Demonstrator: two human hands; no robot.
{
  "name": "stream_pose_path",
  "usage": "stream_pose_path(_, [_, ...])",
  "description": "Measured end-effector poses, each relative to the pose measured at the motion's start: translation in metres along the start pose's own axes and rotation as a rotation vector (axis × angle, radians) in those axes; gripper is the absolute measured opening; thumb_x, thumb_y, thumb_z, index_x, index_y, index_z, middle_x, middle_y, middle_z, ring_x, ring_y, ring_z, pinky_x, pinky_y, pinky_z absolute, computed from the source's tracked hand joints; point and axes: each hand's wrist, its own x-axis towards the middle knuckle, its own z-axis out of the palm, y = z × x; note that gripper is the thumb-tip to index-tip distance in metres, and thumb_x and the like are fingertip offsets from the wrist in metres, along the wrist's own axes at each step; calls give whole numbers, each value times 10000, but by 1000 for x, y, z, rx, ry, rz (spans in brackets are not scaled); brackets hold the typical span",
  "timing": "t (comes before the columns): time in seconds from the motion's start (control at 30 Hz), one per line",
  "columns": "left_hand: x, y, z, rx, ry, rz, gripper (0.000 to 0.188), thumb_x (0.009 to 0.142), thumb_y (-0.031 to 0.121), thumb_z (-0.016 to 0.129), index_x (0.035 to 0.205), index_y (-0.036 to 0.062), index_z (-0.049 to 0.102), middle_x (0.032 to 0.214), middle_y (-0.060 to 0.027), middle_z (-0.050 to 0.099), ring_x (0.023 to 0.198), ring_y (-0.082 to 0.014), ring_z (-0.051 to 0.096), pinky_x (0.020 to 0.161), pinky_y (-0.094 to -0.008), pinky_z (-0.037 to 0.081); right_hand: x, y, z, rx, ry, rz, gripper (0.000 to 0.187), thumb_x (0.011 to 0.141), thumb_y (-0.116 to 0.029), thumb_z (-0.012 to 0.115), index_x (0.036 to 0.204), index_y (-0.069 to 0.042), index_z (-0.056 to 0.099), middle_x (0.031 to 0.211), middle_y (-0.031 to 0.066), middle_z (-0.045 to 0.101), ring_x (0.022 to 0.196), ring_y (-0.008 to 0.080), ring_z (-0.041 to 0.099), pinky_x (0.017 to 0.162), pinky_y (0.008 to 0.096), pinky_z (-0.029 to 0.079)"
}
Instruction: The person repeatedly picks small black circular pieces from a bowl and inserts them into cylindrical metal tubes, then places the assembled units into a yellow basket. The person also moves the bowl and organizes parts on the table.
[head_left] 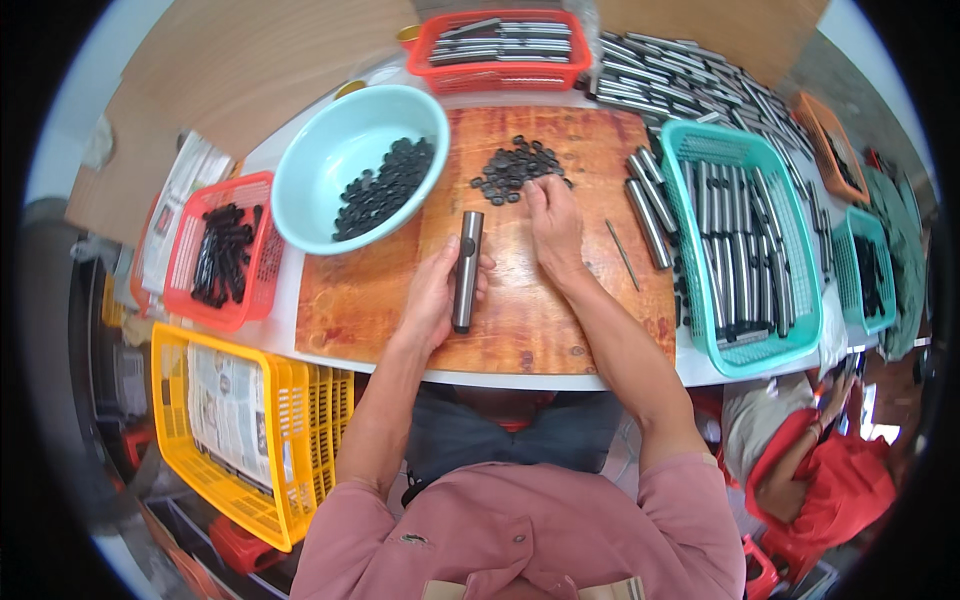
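Note:
My left hand [436, 285] is closed around a silver metal tube [467, 275], held nearly upright over the wooden board [365, 315]. The tube has a dark lower end and a round black piece on its side. Up at the near right edge of a pile of small black round caps [508, 172] is my right hand [556, 222]. Its fingers are curled together, and what they pinch, if anything, is hidden. To its right a thin metal rod [622, 255] lies on the board, with several loose metal tubes [650, 222] beyond it.
A light blue basin [315, 165] of black caps stands at the left. Around the board are a teal basket [810, 290] of tubes, a red basket [268, 265] of black parts, and another red basket [500, 78] of tubes. A yellow crate [285, 440] is lower left; another person [825, 475] sits right.

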Motion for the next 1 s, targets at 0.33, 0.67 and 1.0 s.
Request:
stream_pose_path(0.33, [-113, 20, -31, 11, 106, 210, 383, 1041, 274, 585, 1304, -6, 574, 891, -38, 633, 699, -112, 611, 630, -256, 520, -7, -19, -4, 6, -128, 83, 307, 1006, -301, 551, 912, -21, 635, 823, 106, 625, 768, 227, 594, 740, 378, 468])
stream_pose_path(0.67, [-267, 108, -198, 491, 1153, 668, 243, 947, 220, 691, 1083, 20, 708, 861, 38, 644, 757, -52, 537, 701, -240, 429, -2, 22, -3, 55, -241, 139, 259, 1035, -253, 595, 1033, 5, 615, 922, 56, 600, 873, 145, 559, 785, 300, 468])
stream_pose_path(1.0, [-208, 115, -484, 102, 1471, 338, 308, 902, 264, 726, 901, -40, 676, 826, -102, 680, 536, -186, 595, 488, -334, 477, -4, 7, 5, 79, -220, 163, 206, 1016, -244, 639, 932, -64, 584, 815, -31, 542, 686, 49, 479, 577, 213, 381])
